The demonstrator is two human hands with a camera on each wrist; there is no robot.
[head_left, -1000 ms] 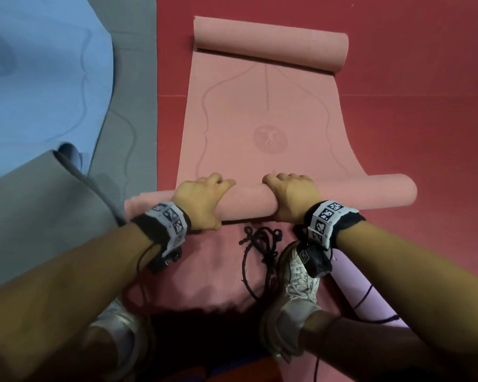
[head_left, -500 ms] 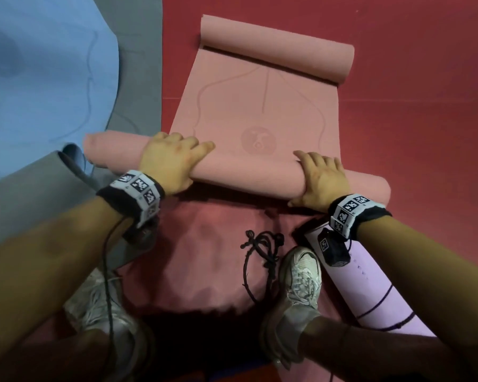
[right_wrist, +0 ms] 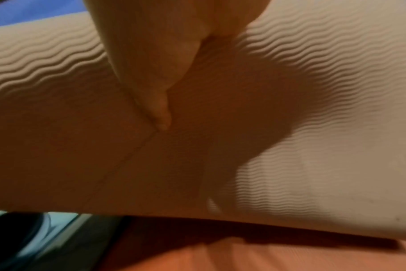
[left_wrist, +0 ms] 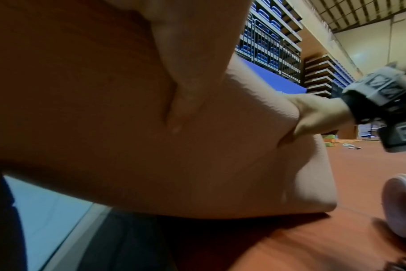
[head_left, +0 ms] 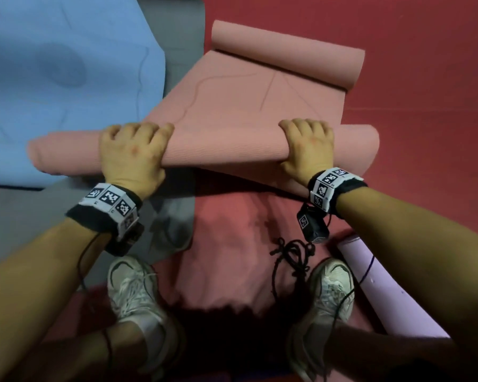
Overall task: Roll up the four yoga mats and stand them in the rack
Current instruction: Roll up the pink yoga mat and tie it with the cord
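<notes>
While both hands are clamped on it, the pink mat (head_left: 224,144) sits partly rolled on the red floor (head_left: 425,78), roll axis running left-right across the head view, slightly tilted. Left hand (head_left: 131,155) has fingers curled over the top of the roll near its left end; right hand (head_left: 305,148) curls over it near the right end, thumb underneath per the wrist views. Far end of the mat is also curled into a second roll (head_left: 287,53), roughly parallel. Left end of the near roll overlaps the blue mat (head_left: 53,64); grey mat (head_left: 177,31) lies beneath that one. Lilac rolled mat (head_left: 384,288) lies by the right shoe (head_left: 329,293). No readable text; the wristbands (head_left: 109,201) carry only black-and-white marker codes, and the pink mat shows printed alignment lines.
</notes>
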